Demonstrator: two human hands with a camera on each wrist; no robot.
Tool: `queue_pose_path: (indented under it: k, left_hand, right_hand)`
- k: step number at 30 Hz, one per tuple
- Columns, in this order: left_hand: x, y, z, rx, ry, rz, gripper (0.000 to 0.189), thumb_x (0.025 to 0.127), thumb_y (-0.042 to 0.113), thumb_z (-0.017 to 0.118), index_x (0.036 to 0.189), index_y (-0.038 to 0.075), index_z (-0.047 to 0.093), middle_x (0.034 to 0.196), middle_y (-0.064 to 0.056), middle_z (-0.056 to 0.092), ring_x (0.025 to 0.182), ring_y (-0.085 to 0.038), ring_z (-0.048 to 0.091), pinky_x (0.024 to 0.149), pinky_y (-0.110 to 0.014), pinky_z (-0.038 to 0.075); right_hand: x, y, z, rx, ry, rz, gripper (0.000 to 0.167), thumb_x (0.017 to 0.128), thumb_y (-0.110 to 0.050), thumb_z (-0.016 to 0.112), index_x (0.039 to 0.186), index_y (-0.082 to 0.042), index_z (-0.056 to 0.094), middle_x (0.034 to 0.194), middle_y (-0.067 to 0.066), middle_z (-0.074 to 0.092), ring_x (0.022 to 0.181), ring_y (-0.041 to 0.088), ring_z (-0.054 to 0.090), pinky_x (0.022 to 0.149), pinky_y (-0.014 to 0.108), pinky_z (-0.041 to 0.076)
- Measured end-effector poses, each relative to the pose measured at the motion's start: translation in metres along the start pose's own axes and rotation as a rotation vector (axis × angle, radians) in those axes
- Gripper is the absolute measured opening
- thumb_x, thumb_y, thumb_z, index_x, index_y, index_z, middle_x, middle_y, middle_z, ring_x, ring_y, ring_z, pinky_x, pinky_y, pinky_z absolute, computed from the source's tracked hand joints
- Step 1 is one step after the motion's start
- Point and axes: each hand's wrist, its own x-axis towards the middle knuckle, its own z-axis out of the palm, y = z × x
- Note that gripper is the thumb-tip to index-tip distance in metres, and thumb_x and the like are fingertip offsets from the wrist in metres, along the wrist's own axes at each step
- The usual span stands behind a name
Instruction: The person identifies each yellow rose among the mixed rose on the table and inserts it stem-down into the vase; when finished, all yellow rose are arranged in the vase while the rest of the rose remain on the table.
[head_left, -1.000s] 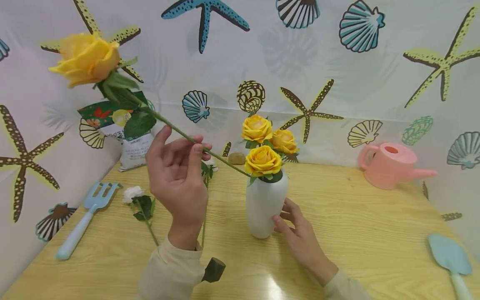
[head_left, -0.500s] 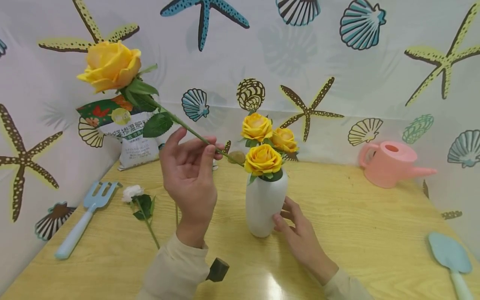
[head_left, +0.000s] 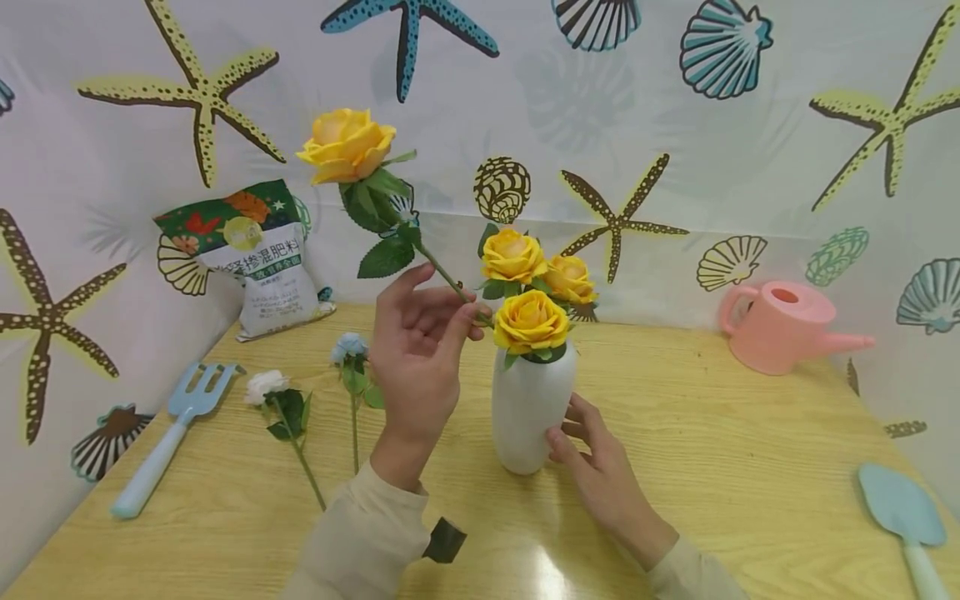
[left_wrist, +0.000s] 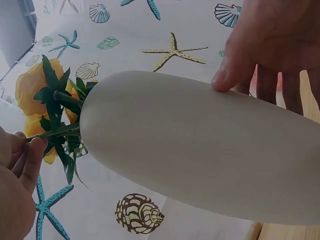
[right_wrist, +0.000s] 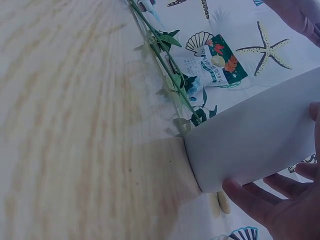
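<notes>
In the head view my left hand [head_left: 416,367] pinches the green stem of a yellow rose [head_left: 347,148] between thumb and fingertips. That rose leans up to the left, and its lower stem [left_wrist: 61,131] reaches the vase mouth in the left wrist view; the tip is hidden. The white vase [head_left: 525,417] stands upright, holding several yellow roses, among them a front rose [head_left: 531,321] and a back rose [head_left: 513,257]. My right hand [head_left: 607,483] holds the vase low on its right side, thumb in front and fingers bent behind.
Left of the vase lie a white flower [head_left: 267,387], a blue flower [head_left: 349,348] and a hand fork [head_left: 180,429]. A fertilizer bag [head_left: 273,279] leans at the back left. A pink watering can [head_left: 780,329] stands back right, with a trowel [head_left: 902,508] at the right edge.
My left hand has moved right toward the vase, bringing the rose with it; the bloom is now right of the bag. The blue flower has come into view. My right hand stays on the vase.
</notes>
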Motion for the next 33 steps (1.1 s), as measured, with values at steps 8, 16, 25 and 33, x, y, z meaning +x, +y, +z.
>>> queue_pose_path:
  k: [8, 16, 25, 33]
  left_hand:
    - [-0.008, -0.007, 0.006, 0.134, -0.094, -0.033, 0.044, 0.087, -0.015, 0.068, 0.125, -0.013, 0.046, 0.098, -0.03, 0.065, 0.084, -0.021, 0.069, 0.079, -0.025, 0.061]
    - [-0.015, -0.011, 0.008, 0.272, -0.127, -0.033, 0.035, 0.086, -0.012, 0.07, 0.117, -0.007, 0.056, 0.089, -0.021, 0.071, 0.073, -0.027, 0.066, 0.074, -0.02, 0.056]
    - [-0.01, -0.007, 0.005, 0.131, -0.047, -0.072, 0.03, 0.089, -0.006, 0.069, 0.109, -0.013, 0.049, 0.098, -0.028, 0.068, 0.08, -0.011, 0.067, 0.07, -0.02, 0.056]
    - [-0.003, -0.002, 0.004, -0.083, 0.047, -0.187, 0.051, 0.094, 0.01, 0.071, 0.134, -0.001, 0.042, 0.093, 0.005, 0.068, 0.075, -0.009, 0.067, 0.065, -0.022, 0.056]
  right_hand:
    - [-0.001, 0.0, -0.001, -0.011, -0.001, -0.002, 0.051, 0.106, -0.016, 0.053, 0.153, -0.009, 0.034, 0.142, 0.024, 0.054, 0.125, 0.044, 0.058, 0.086, 0.04, 0.061]
    - [-0.001, 0.0, 0.0, -0.012, 0.003, 0.0, 0.051, 0.106, -0.016, 0.053, 0.153, -0.01, 0.034, 0.142, 0.024, 0.054, 0.124, 0.044, 0.058, 0.086, 0.04, 0.061]
    - [0.0, 0.001, 0.001, -0.008, 0.006, -0.01, 0.051, 0.106, -0.015, 0.053, 0.153, -0.011, 0.034, 0.142, 0.024, 0.054, 0.124, 0.044, 0.059, 0.085, 0.033, 0.06]
    - [-0.001, 0.001, 0.001, -0.013, 0.006, -0.012, 0.051, 0.106, -0.015, 0.053, 0.153, -0.01, 0.034, 0.143, 0.024, 0.053, 0.123, 0.043, 0.059, 0.085, 0.04, 0.061]
